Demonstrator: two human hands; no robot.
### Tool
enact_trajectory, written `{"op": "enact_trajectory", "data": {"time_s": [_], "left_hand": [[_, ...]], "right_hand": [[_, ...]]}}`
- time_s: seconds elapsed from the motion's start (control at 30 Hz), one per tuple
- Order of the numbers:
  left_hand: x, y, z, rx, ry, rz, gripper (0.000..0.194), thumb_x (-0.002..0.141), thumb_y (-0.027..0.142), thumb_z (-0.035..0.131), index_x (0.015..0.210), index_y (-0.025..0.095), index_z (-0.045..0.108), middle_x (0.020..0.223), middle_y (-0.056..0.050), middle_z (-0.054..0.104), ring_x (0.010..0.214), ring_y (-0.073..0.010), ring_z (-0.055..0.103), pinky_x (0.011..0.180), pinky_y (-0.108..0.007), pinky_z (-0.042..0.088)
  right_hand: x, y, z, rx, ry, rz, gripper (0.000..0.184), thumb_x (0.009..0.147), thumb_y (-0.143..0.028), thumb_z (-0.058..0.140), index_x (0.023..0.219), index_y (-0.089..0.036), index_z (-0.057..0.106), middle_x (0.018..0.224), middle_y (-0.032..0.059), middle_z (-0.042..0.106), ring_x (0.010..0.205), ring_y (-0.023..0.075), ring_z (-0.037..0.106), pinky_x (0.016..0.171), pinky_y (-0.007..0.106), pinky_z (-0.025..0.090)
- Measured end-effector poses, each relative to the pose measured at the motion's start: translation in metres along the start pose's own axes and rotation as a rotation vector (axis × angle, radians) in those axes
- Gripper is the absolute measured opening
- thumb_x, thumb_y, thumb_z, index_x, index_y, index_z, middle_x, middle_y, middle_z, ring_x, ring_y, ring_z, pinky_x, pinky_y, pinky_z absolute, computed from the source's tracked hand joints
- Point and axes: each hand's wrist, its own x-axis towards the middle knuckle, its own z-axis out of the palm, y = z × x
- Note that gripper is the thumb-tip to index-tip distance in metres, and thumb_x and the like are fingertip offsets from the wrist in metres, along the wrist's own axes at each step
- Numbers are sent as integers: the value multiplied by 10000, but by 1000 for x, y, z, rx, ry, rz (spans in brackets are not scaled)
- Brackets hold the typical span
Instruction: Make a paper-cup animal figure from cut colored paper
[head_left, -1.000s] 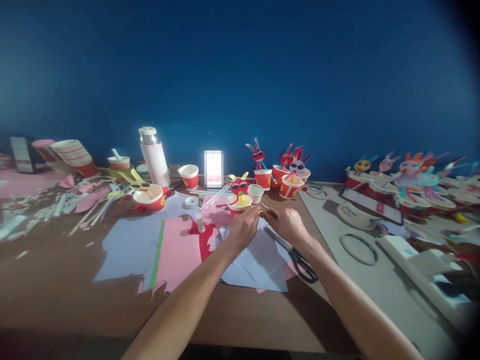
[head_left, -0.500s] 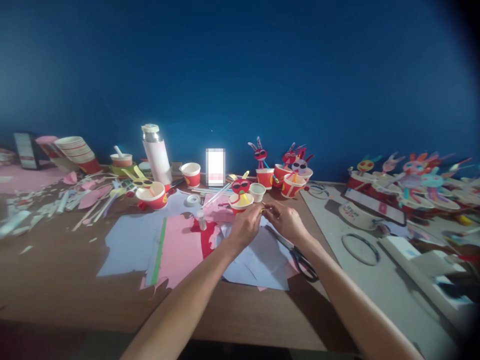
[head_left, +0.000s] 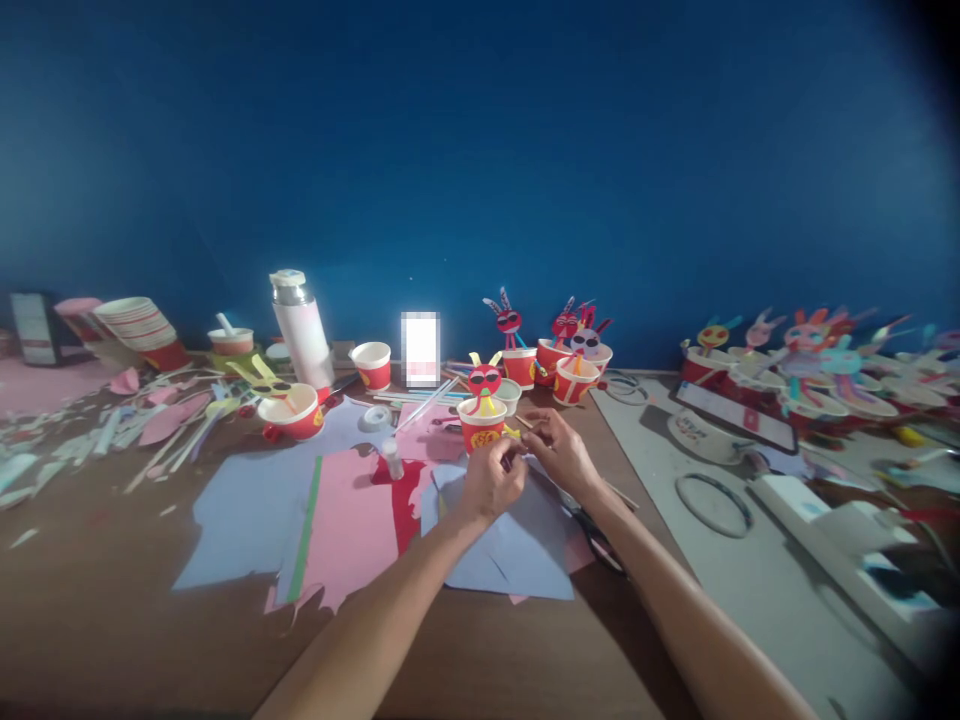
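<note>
My left hand (head_left: 495, 485) is closed in a pinch just in front of a red paper cup (head_left: 480, 436). A small yellow piece (head_left: 513, 433) shows at its fingertips, beside the cup; whether it joins the cup I cannot tell. My right hand (head_left: 564, 455) is closed around a thin stick (head_left: 622, 496), whose ends show beyond the fingers and past the wrist. Its fingertips almost meet those of the left. In the cup stands a red paper rabbit figure (head_left: 484, 380) with dark glasses and yellow ears. Black-handled scissors (head_left: 600, 545) lie partly under the right forearm.
Blue paper (head_left: 517, 560), pink paper (head_left: 352, 520) and a small glue bottle (head_left: 392, 459) lie at centre. Behind stand a white flask (head_left: 304, 335) and several figure cups (head_left: 576, 382). Paper scraps (head_left: 154, 440) cover the left; a power strip (head_left: 810, 530) lies right.
My view has tilted and shifted slightly. My hands have drawn a little toward me, baring more of the red cup's front. The thin stick now shows past my right wrist.
</note>
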Motion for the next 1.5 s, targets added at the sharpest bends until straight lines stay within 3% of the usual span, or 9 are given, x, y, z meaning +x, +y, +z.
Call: {"op": "enact_trajectory", "data": {"time_s": [0.13, 0.3, 0.43, 0.7, 1.07, 1.2, 1.33, 1.5], "left_hand": [[2, -7, 10, -243, -60, -285, 121, 737, 284, 544, 691, 174, 567, 532, 16, 537, 343, -97, 459, 367, -223, 351], [1, -4, 17, -562, -42, -505, 267, 684, 398, 603, 818, 177, 534, 588, 47, 502, 345, -51, 407, 363, -192, 321], [-1, -1, 22, -749, 26, -605, 313, 652, 415, 647, 801, 195, 482, 570, 72, 455, 354, -34, 345, 373, -181, 290], [-1, 2, 21, -942, 105, -663, 246, 657, 299, 683, 730, 199, 470, 541, 77, 439, 369, -35, 348, 386, -176, 271], [1, 0, 21, -1012, 150, -708, 212, 677, 238, 657, 742, 193, 460, 530, 84, 451, 360, -35, 363, 384, -169, 286], [1, -1, 19, -1014, 135, -702, 244, 659, 256, 683, 747, 188, 466, 543, 82, 459, 372, -35, 364, 395, -172, 293], [1, -2, 19, -996, 130, -699, 246, 648, 268, 690, 742, 185, 478, 546, 80, 454, 380, -37, 363, 409, -182, 298], [2, -1, 20, -975, 144, -706, 165, 683, 236, 643, 733, 187, 494, 541, 78, 436, 372, -36, 350, 410, -187, 284]], "right_hand": [[0, 2, 2, 73, -3, 10, 259, 774, -281, 491, 1019, -199, 508, 663, -27, 630, 616, 160, 590, 589, 256, 426], [0, 5, 4, 124, -8, 29, 249, 775, -290, 511, 1009, -204, 505, 642, -39, 602, 600, 156, 576, 577, 255, 421], [-1, 5, 6, 152, -8, 40, 242, 781, -296, 516, 1006, -210, 502, 650, -40, 595, 593, 153, 571, 580, 258, 427], [-4, 1, 9, 185, -15, 56, 236, 770, -276, 534, 997, -215, 503, 633, -47, 597, 591, 158, 584, 597, 267, 435], [-7, 4, 11, 254, -18, 86, 241, 833, -337, 469, 1009, -182, 526, 716, 14, 671, 645, 168, 639, 610, 265, 483], [-5, 8, 6, 205, -14, 97, 328, 881, -399, 373, 886, -161, 599, 736, 48, 675, 633, 172, 630, 589, 266, 467], [-7, 7, 1, 108, -45, 96, 360, 857, -422, 417, 687, -178, 620, 630, 25, 643, 599, 174, 594, 549, 257, 424], [-10, 0, 2, 33, -98, 94, 257, 802, -398, 502, 777, -204, 668, 698, 7, 689, 645, 177, 615, 580, 252, 430]]}}
